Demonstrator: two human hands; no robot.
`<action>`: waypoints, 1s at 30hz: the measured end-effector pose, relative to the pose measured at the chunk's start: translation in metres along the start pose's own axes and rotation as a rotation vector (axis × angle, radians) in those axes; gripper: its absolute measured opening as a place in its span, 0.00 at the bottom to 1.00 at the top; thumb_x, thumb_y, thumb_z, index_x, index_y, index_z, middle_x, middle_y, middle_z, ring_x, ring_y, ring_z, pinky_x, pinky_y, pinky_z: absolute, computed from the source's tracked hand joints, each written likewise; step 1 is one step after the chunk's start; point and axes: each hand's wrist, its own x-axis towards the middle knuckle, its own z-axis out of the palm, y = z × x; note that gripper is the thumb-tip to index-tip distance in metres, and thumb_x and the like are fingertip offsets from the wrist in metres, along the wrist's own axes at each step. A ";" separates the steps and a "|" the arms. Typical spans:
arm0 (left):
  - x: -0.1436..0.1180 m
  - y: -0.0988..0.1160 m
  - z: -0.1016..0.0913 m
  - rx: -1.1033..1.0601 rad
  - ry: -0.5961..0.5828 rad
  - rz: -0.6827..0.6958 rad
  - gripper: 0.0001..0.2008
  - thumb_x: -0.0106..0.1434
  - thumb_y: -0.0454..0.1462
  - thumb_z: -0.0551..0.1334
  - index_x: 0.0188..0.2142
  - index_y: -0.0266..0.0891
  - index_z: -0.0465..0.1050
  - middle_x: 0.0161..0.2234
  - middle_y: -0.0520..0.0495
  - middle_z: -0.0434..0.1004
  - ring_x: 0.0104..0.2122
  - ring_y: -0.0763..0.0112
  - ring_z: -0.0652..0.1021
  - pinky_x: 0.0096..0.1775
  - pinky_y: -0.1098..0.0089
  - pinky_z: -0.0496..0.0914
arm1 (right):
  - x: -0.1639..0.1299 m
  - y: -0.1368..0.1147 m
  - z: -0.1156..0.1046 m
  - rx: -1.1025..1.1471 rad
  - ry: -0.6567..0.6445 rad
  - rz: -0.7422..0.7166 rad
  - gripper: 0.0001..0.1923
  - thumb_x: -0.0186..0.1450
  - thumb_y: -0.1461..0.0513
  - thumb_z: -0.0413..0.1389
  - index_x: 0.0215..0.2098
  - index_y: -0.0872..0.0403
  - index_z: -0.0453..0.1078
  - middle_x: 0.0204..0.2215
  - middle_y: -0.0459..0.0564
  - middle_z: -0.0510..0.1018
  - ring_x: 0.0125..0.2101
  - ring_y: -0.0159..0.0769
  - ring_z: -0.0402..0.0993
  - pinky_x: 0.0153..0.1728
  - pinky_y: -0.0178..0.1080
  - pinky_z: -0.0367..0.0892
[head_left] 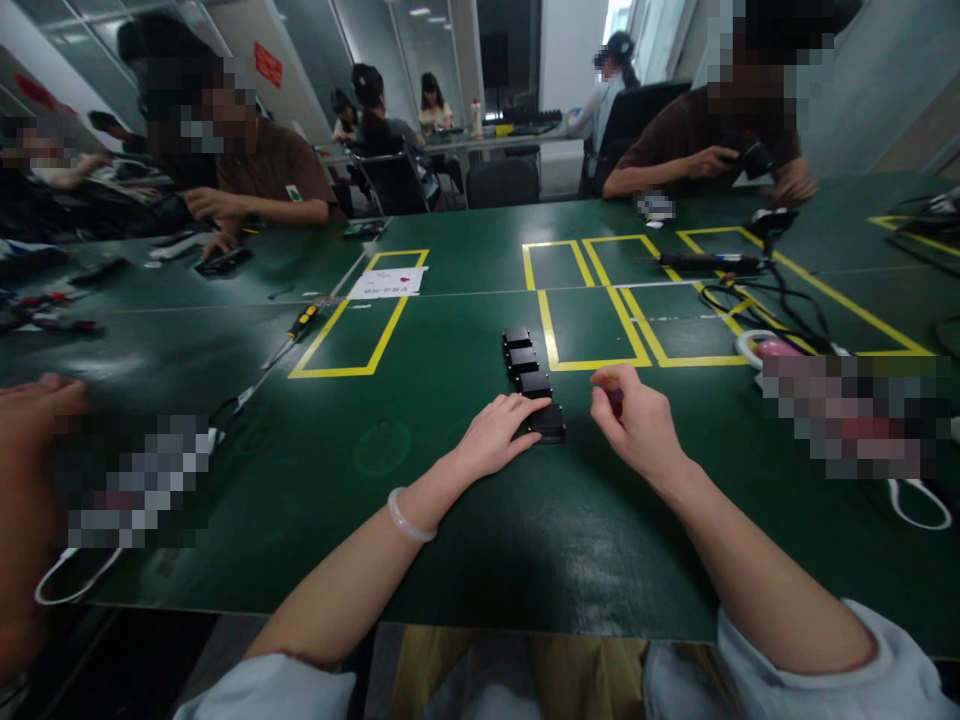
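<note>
Several small black boxes (519,358) stand in a slightly slanted row on the green table. My left hand (495,438) grips the nearest black box (549,424), index finger on its far side and thumb on its near side. Just right of that box, my right hand (636,415) is closed around the dark purple handle of a thin screwdriver (615,398). Its slim shaft points left at the box; whether the tip touches is too dark to tell.
Yellow tape rectangles (596,364) mark the green table (465,560). A yellow-black screwdriver (304,321) and a paper label (388,283) lie to the left. Black cables (806,305) and a pink item (780,348) are at right. Co-workers sit opposite; another person's arm (30,480) enters at left.
</note>
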 end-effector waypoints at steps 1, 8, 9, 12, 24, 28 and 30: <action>0.000 0.000 0.000 0.002 0.001 0.001 0.24 0.68 0.42 0.56 0.62 0.50 0.55 0.50 0.46 0.67 0.47 0.62 0.69 0.48 0.61 0.66 | 0.000 0.000 0.000 0.002 0.000 -0.001 0.09 0.66 0.60 0.47 0.41 0.54 0.65 0.27 0.47 0.75 0.23 0.32 0.70 0.27 0.35 0.63; 0.000 0.000 0.000 0.005 0.004 0.000 0.24 0.68 0.42 0.57 0.61 0.49 0.55 0.50 0.46 0.66 0.47 0.62 0.69 0.49 0.61 0.66 | 0.001 -0.002 -0.003 -0.020 -0.023 -0.015 0.11 0.67 0.55 0.49 0.39 0.54 0.65 0.24 0.46 0.72 0.23 0.33 0.69 0.27 0.35 0.62; 0.000 0.000 0.000 0.005 0.002 -0.001 0.24 0.68 0.42 0.57 0.61 0.49 0.55 0.50 0.46 0.66 0.47 0.62 0.69 0.48 0.61 0.66 | 0.001 -0.001 -0.003 -0.021 -0.021 -0.014 0.10 0.67 0.55 0.49 0.39 0.54 0.65 0.24 0.46 0.72 0.23 0.32 0.69 0.27 0.35 0.62; 0.000 0.000 0.000 0.008 -0.002 -0.003 0.24 0.68 0.42 0.56 0.62 0.50 0.54 0.50 0.46 0.67 0.47 0.62 0.69 0.48 0.62 0.66 | 0.000 0.000 -0.001 -0.009 -0.011 -0.012 0.08 0.67 0.58 0.48 0.40 0.54 0.64 0.25 0.46 0.73 0.22 0.32 0.69 0.26 0.34 0.62; 0.000 0.000 0.000 0.018 -0.005 0.001 0.23 0.68 0.42 0.56 0.61 0.49 0.55 0.50 0.46 0.66 0.47 0.61 0.68 0.49 0.61 0.65 | 0.001 -0.001 -0.002 -0.017 -0.012 -0.053 0.09 0.67 0.56 0.50 0.38 0.54 0.64 0.24 0.45 0.71 0.22 0.31 0.69 0.26 0.34 0.62; 0.000 0.000 0.000 0.023 -0.002 -0.002 0.24 0.68 0.42 0.56 0.62 0.50 0.54 0.50 0.47 0.66 0.47 0.62 0.68 0.48 0.62 0.66 | 0.000 0.000 0.000 -0.016 0.009 -0.062 0.07 0.67 0.61 0.48 0.40 0.55 0.64 0.26 0.47 0.73 0.23 0.32 0.70 0.27 0.34 0.63; 0.000 0.000 0.000 0.021 -0.001 0.001 0.24 0.68 0.42 0.57 0.62 0.49 0.54 0.49 0.47 0.67 0.47 0.62 0.68 0.48 0.62 0.66 | 0.000 0.000 0.000 -0.017 0.011 -0.070 0.07 0.67 0.61 0.47 0.41 0.55 0.64 0.26 0.47 0.73 0.24 0.32 0.71 0.28 0.34 0.63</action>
